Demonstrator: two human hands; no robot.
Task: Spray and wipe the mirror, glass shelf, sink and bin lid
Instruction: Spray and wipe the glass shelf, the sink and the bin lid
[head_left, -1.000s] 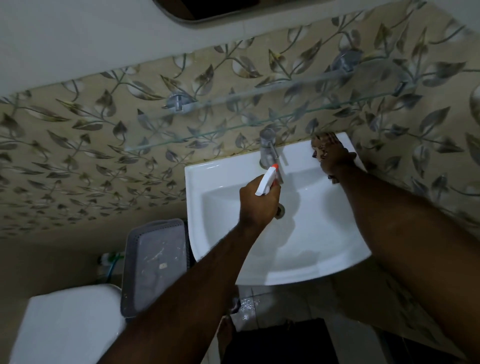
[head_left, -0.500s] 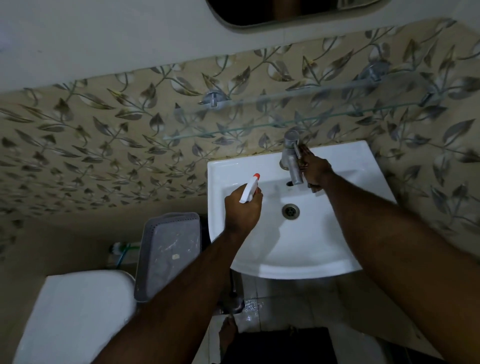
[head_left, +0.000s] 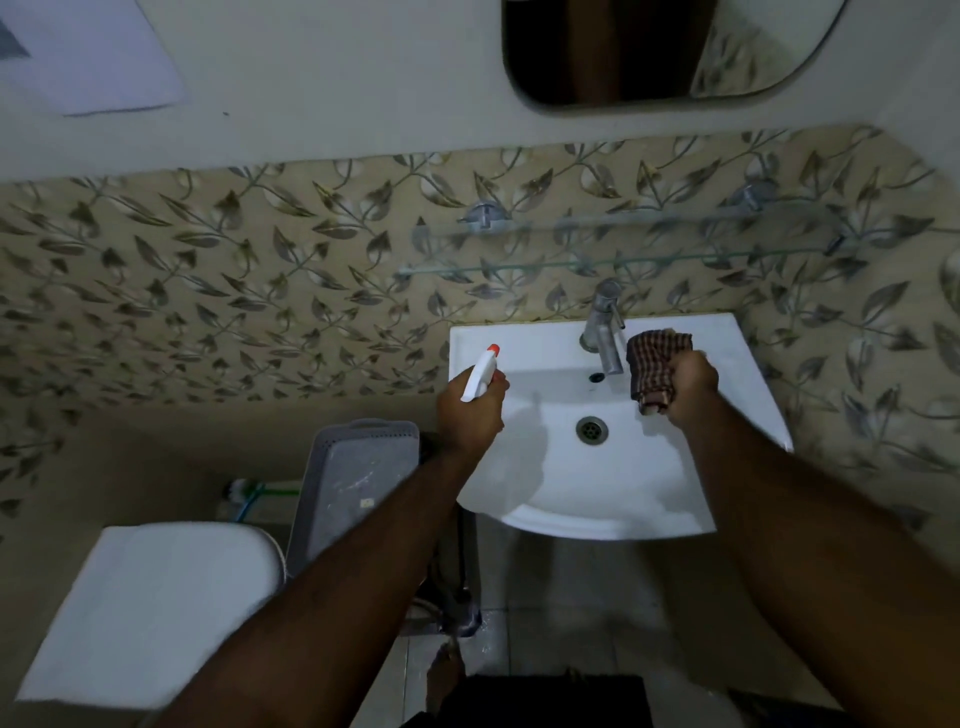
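A white sink hangs on the tiled wall, with a chrome tap at its back edge. My left hand grips a white spray bottle with an orange nozzle over the sink's left rim. Over the basin's right side, just right of the tap, my right hand is closed on a checked brown cloth. Above the sink runs the glass shelf, and the mirror is at the top. A grey bin lid lies left of the sink.
A white toilet cistern lid is at lower left. A green-and-white brush lies by the wall behind the bin. The floor tiles below the sink look wet. My foot is near a dark mat.
My right hand left the tap and drew back over the basin's right side with the cloth bunched up. My left hand with the bottle shifted left. The view tilted up, showing more of the mirror.
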